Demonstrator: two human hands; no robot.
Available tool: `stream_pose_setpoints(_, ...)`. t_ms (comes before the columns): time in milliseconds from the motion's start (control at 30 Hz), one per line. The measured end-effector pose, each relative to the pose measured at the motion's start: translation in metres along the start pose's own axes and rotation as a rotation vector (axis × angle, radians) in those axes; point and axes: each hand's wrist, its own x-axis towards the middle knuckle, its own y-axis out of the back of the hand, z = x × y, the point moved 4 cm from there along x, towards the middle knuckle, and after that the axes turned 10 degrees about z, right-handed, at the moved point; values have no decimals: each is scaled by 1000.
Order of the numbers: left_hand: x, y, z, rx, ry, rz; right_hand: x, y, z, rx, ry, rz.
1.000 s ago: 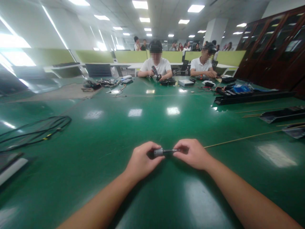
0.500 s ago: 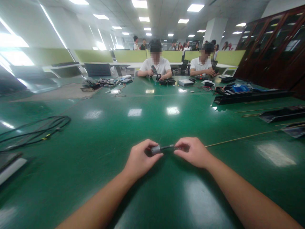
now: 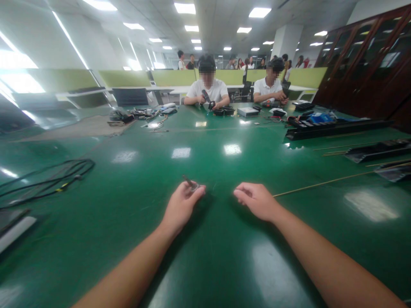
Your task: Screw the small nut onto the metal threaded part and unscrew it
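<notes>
My left hand (image 3: 180,204) is closed round a small metal cylinder (image 3: 194,187), and its dark thin shaft points up and to the left. Only part of the cylinder shows between the fingers. To the right, with a gap between the hands, my right hand (image 3: 257,200) has its thumb and fingertips pressed together. What it pinches, if anything, is hidden. A thin yellowish rod (image 3: 316,185) lies on the green table (image 3: 205,167) and runs from behind the right wrist towards the right edge.
Black cables (image 3: 69,179) lie coiled at the left. Black metal channels (image 3: 340,128) and more thin rods are at the right. Across the table, two people (image 3: 208,90) handle tools and parts, with a white box (image 3: 248,111) between them. Parts are heaped at the far left.
My left hand has moved slightly left and turned, tipping the cylinder's shaft upward and away from the right hand. My right hand's fingers have closed together. The hands are farther apart.
</notes>
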Motion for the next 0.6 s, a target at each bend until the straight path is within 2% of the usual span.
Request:
stream_pose_setpoints(100, 0, 0, 1, -7, -10, 12, 0, -1, 0, 4, -1, -2)
stream_pose_setpoints(233, -3, -4, 3, 41, -40, -37, 0, -2, 0, 13, -3, -12)
stream_pose_setpoints(400, -6, -1, 12, 105, -56, -14, 0, -3, 4, 15, -10, -24)
stream_pose_setpoints(500, -9, 11, 30, 186, -57, -13, 1, -3, 6, 13, -1, -26)
stream_pose_setpoints(600, -14, 42, 48, 333, -80, 14, 1, -4, 7, 7, 10, -33)
